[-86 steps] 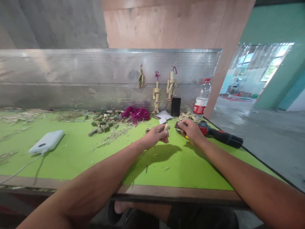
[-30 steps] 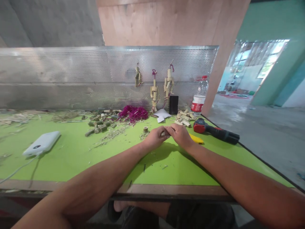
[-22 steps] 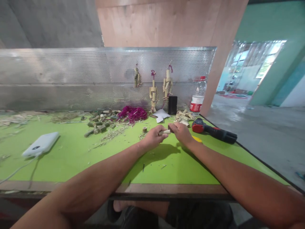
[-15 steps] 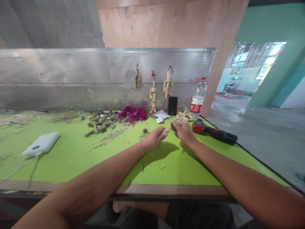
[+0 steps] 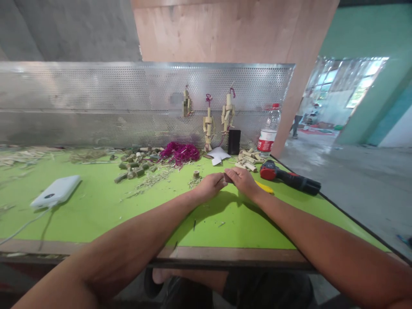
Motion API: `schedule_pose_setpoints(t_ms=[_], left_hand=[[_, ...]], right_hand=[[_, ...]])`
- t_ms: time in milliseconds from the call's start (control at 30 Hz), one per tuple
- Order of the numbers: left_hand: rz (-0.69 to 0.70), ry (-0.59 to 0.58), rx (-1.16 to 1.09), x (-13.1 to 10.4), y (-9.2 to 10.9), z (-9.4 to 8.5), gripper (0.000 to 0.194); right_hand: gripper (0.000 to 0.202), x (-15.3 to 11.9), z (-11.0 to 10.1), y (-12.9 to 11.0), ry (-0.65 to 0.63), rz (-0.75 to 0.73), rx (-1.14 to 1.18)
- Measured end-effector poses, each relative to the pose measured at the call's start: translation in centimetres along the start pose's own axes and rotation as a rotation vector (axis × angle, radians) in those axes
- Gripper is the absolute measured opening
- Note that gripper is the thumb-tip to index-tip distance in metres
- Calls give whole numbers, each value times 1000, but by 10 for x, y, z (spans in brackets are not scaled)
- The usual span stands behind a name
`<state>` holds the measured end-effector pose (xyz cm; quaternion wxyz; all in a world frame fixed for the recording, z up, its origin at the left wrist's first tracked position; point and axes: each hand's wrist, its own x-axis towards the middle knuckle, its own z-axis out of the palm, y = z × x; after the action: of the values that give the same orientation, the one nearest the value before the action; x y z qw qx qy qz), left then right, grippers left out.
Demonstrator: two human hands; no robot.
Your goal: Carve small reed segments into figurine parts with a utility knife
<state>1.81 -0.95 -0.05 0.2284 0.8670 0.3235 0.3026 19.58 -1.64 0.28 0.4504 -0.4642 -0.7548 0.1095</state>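
Note:
My left hand (image 5: 210, 187) is closed on a short pale wooden stick, which the fingers and the brown piece now almost wholly hide. My right hand (image 5: 243, 182) pinches a small dark brown piece that looks like sandpaper (image 5: 228, 178) against the stick's end. Both hands meet just above the green tabletop (image 5: 244, 231). Left of them a short ring-like wood piece (image 5: 196, 174) rests by some shavings. A yellow object (image 5: 264, 187) lies partly behind my right wrist.
A cordless power tool (image 5: 289, 177) lies at the right edge. Behind are pale wooden pieces (image 5: 248, 159), a bottle (image 5: 268, 128), jointed wooden figures (image 5: 208, 124), purple string (image 5: 180, 153) and bark-covered pieces (image 5: 133, 165). A white power bank (image 5: 57, 192) with a cable sits left. A person (image 5: 299, 113) stands far off.
My right hand has moved left and brought the brown piece onto the stick in my left hand. More of the yellow object shows. A distant person has come into view.

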Motion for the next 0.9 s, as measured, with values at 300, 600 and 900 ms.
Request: schedule_pose_setpoints(t_ms=[300, 600, 900], left_hand=[[-192, -3, -151, -5, 9, -6, 26], [-127, -187, -233, -5, 13, -7, 30], [-112, -106, -48, 3, 3, -3, 24]], right_hand=[[45, 2, -5, 2, 124, 44, 90], [45, -2, 4, -6, 65, 20, -36], [45, -3, 6, -7, 77, -7, -87]])
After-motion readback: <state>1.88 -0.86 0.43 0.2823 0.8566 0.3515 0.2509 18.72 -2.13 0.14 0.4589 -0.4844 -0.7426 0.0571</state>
